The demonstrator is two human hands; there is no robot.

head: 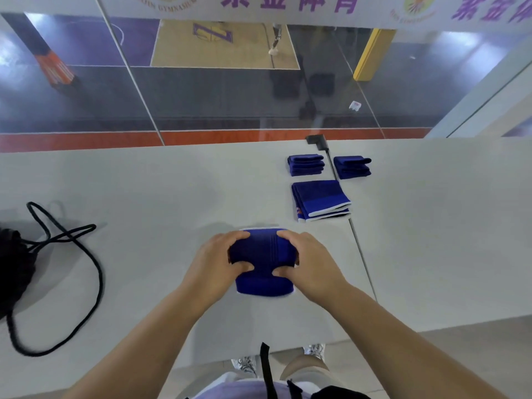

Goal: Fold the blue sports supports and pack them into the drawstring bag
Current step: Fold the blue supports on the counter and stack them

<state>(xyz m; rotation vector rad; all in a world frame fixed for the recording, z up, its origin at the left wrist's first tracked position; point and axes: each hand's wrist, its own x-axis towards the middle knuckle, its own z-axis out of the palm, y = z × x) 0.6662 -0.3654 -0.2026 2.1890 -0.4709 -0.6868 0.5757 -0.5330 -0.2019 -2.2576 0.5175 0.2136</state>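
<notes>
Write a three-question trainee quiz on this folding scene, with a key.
1. True or false: the black drawstring bag lies at the table's left edge, apart from the supports.
2. How many folded blue piles lie beyond the hands? A) one B) three C) five
3. Fill in: the left hand and right hand both press on the blue ______, which lies on the table.

Key: 1 true. 2 B: two small folded piles and a larger folded pile. 3 support.
</notes>
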